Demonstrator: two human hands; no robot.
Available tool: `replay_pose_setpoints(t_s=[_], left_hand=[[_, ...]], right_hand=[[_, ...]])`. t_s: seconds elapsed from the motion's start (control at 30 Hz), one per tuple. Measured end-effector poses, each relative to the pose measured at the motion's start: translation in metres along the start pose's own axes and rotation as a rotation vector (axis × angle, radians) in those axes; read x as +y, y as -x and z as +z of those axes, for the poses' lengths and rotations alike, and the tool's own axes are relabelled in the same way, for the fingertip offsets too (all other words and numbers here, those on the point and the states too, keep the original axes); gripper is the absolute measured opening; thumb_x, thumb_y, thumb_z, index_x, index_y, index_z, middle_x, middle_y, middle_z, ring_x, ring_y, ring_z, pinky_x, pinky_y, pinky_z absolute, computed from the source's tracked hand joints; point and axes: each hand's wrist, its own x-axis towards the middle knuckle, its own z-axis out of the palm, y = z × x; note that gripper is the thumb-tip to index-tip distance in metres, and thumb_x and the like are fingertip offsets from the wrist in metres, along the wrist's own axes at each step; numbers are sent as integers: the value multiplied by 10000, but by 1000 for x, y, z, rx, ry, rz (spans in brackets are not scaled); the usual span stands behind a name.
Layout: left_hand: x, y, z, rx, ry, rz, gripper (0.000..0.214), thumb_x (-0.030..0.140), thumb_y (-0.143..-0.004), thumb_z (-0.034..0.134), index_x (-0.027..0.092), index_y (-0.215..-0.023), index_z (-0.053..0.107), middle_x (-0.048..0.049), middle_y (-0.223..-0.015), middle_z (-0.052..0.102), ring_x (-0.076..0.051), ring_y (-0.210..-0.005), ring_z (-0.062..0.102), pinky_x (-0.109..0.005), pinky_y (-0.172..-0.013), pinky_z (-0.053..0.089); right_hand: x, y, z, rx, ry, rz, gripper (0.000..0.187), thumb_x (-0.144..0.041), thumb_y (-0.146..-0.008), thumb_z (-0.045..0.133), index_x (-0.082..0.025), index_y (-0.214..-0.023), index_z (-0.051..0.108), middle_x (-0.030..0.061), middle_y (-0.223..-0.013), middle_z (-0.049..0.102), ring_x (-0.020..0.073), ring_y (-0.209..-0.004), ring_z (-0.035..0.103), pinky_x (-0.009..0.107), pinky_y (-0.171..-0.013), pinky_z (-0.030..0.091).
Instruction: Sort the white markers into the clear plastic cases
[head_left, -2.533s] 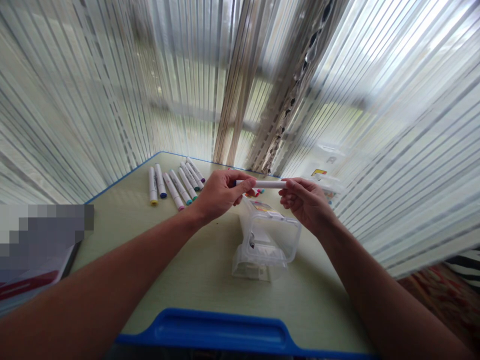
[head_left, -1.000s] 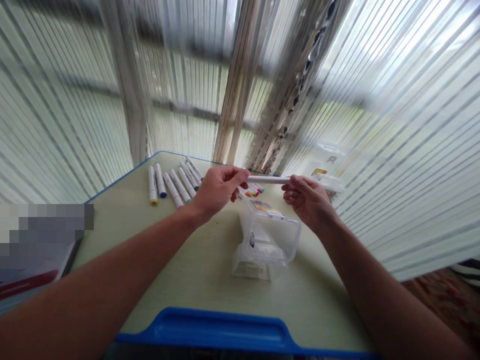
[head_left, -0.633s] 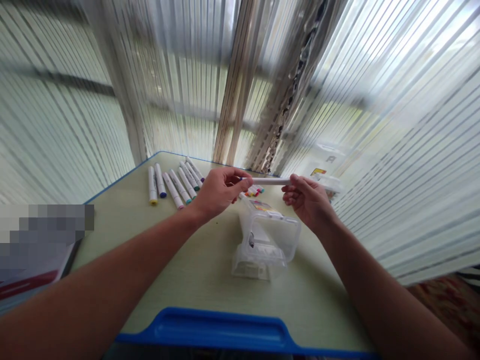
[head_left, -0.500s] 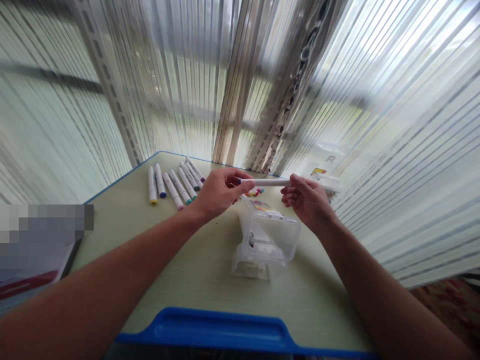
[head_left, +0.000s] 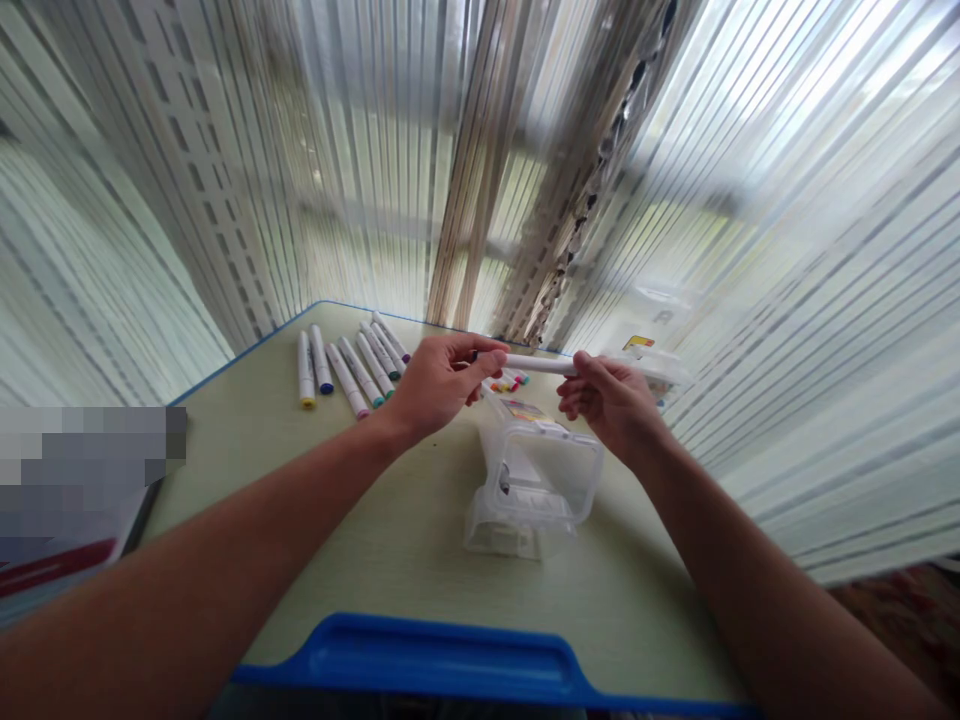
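Observation:
A white marker (head_left: 538, 364) lies level between my two hands, above the far part of the table. My left hand (head_left: 442, 385) pinches its left end, and the fingers cover that tip. The right end sits between the thumb and fingers of my right hand (head_left: 613, 400). Just below the marker, a clear plastic box (head_left: 551, 475) rests on its side, its open mouth toward me and a small dark item inside. Several white markers (head_left: 349, 380) with coloured ends are spread to the left of my left hand. Small colourful pieces (head_left: 510, 381) lie behind the box.
The pale table (head_left: 375, 560) has a blue rim with a blue tray ledge (head_left: 450, 660) in front. A second clear container (head_left: 652, 365) stands at the far right. A partly blurred-out flat object (head_left: 67, 560) is at the left edge. String curtains (head_left: 375, 180) hang behind the table.
Both hands still hold the marker. Less of its left end shows now, as my left fingers cover more of it. My right hand has shifted slightly left. The markers and box stay put.

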Motion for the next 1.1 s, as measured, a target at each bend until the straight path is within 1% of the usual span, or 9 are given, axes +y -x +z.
replay_pose_setpoints(t_s=[0.1,0.33,0.43,0.5,0.63,0.77,0.83,0.93,1.1], left_hand=[[0,0,-1,25,1,-3,268,328,-782,702,110,-936,692,-13,-662,631,-57,-450,486,-186,-417,412],[0,-2,-1,20,25,-48,229,326,-812,669,115,-900,656,-16,-688,636,-54,-440,485,-184,-403,403],[0,-2,-1,38,25,-55,218,331,-813,664,117,-859,657,-16,-678,635,-51,-434,479,-183,-406,400],[0,-2,-2,47,24,-64,217,331,-816,659,117,-850,659,-17,-678,635,-50,-433,479,-185,-410,403],[-1,-2,-2,47,27,-70,197,295,-814,657,116,-896,668,-14,-683,626,-53,-442,484,-187,-414,410],[-1,-1,-1,40,-5,-43,189,258,-797,675,124,-930,674,1,-647,597,-60,-456,493,-188,-427,426],[0,0,-1,40,-24,-26,202,260,-791,684,127,-944,679,-10,-677,614,-59,-463,500,-190,-437,433],[1,1,-1,57,-29,-17,226,253,-779,697,129,-968,681,-30,-762,643,-51,-468,503,-191,-446,441],[1,-1,-1,94,63,-11,360,259,-715,764,138,-1034,649,-29,-823,653,-54,-499,518,-191,-446,443]], right_hand=[[0,1,0,-8,1,15,310,-400,-661,829,-140,-643,663,51,-589,706,114,-418,624,185,-378,480],[-2,1,1,-4,6,18,236,-347,-655,837,-159,-678,696,43,-611,718,127,-473,660,177,-411,514],[-4,2,2,-25,6,-14,211,-319,-656,834,-176,-769,727,30,-652,726,118,-497,658,184,-437,520],[-4,2,3,-52,12,-32,249,-284,-635,844,-190,-841,739,20,-681,730,113,-508,651,192,-450,518],[-3,3,4,-80,26,-42,299,-264,-611,858,-187,-876,744,21,-693,729,107,-514,645,194,-458,501],[-1,2,3,-62,42,-41,243,-336,-678,817,-174,-846,746,34,-689,727,114,-514,650,197,-448,490],[-1,2,2,-50,57,-34,242,-354,-691,806,-177,-843,746,36,-697,729,117,-522,654,199,-446,490],[0,1,1,-47,85,-25,255,-345,-661,824,-183,-843,748,36,-720,732,118,-548,654,201,-460,498],[2,0,2,-32,121,-57,239,-275,-624,846,-193,-831,760,16,-686,716,112,-588,627,204,-498,495]])
